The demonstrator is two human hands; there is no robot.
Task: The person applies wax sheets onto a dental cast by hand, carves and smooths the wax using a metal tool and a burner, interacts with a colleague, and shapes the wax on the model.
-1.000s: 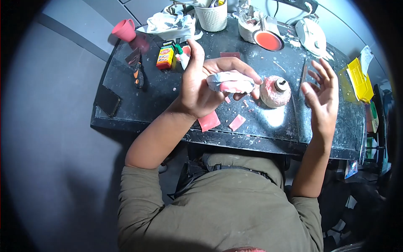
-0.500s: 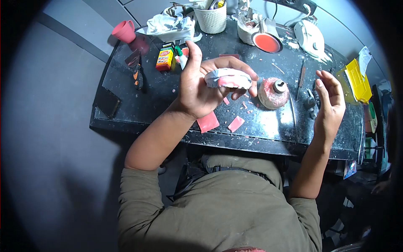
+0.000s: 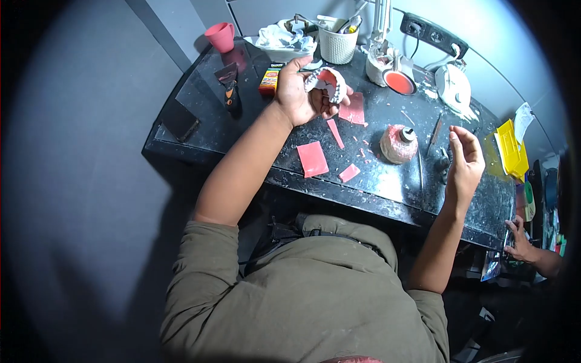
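Dental cast (image 3: 330, 75), edge-on half a second ago, now shows its pink-lined inner arch, clasped in the left hand (image 3: 295, 100) above the desk (image 3: 218, 130), while the right hand (image 3: 466, 157) hangs loosely curled, apparently holding nothing.

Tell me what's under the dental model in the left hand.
Fingers of the left hand show below the dental model and past its right side. The model covers its own underside and part of those fingers, so where they touch it can't be seen.
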